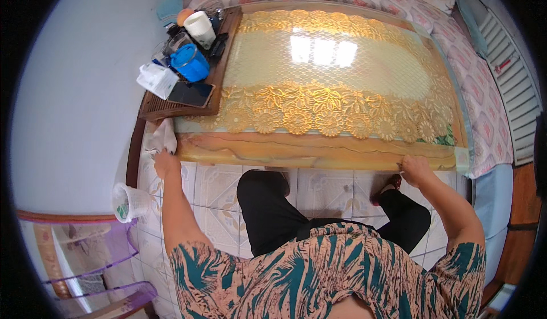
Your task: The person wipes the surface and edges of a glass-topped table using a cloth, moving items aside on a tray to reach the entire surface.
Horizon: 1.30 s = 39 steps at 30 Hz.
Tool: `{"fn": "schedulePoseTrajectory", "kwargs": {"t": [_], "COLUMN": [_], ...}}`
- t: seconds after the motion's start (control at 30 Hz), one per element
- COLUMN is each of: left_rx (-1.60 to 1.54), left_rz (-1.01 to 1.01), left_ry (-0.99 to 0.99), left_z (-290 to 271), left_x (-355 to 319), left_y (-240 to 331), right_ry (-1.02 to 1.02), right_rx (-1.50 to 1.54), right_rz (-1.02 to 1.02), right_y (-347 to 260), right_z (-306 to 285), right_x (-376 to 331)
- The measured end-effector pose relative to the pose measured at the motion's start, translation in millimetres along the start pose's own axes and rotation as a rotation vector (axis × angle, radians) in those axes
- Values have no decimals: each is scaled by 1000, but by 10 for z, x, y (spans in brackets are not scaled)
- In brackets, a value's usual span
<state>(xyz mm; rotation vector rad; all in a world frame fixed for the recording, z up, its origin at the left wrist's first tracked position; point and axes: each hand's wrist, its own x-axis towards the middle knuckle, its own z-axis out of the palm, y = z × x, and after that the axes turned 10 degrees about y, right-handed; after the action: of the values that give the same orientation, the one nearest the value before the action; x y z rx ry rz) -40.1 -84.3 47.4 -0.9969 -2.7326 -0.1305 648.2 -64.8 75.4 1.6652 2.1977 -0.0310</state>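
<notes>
My left hand [166, 162] is closed on a pale grey cloth [160, 138]. The cloth hangs at the near left corner of a low table, just below a dark wooden tray [188, 109]. At the table's near right edge, my right hand [417, 171] is curled over the rim with its fingertips partly hidden underneath. The table [296, 150] has a yellow-brown marbled border. A gold lace-patterned cover [327, 97] lies on it, under a glossy clear layer that reflects a window.
The tray carries a blue lidded cup [191, 62], white paper cups [199, 27], a white tissue pack [158, 80] and a dark phone [191, 94]. A white wastebasket [131, 202] stands at left on the tiled floor [216, 205]. A pink-patterned sofa [478, 102] borders the far and right sides.
</notes>
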Motion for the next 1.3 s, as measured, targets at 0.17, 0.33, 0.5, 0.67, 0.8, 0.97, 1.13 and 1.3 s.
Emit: {"fn": "schedulePoseTrajectory", "kwargs": {"t": [0.17, 0.33, 0.5, 0.67, 0.8, 0.97, 1.13, 1.3], "left_rx": [-138, -424, -497, -387, -413, -549, -756, -829], "left_rz": [396, 693, 676, 673, 681, 855, 1149, 1344], "left_ry": [170, 171, 119, 106, 78, 62, 94, -108], "left_z": [93, -162, -330, -189, -167, -215, -533, -852], "left_x": [-594, -1490, -1742, -1338, -1203, -1634, -2740, -3338], "left_y": [-2, 538, 1041, 1475, 2023, 2912, 3672, 3642], "right_ry": [26, 86, 67, 97, 148, 76, 31, 101], "right_rx": [50, 32, 42, 34, 38, -37, -27, 40], "right_rz": [7, -20, -81, -123, -87, -138, -140, -54], "right_y": [-22, 25, 63, 43, 61, 31, -15, 31], "right_z": [-59, 26, -83, -67, 80, -39, -140, 80], "right_x": [-11, -52, -94, -61, -34, -52, -49, -18]}}
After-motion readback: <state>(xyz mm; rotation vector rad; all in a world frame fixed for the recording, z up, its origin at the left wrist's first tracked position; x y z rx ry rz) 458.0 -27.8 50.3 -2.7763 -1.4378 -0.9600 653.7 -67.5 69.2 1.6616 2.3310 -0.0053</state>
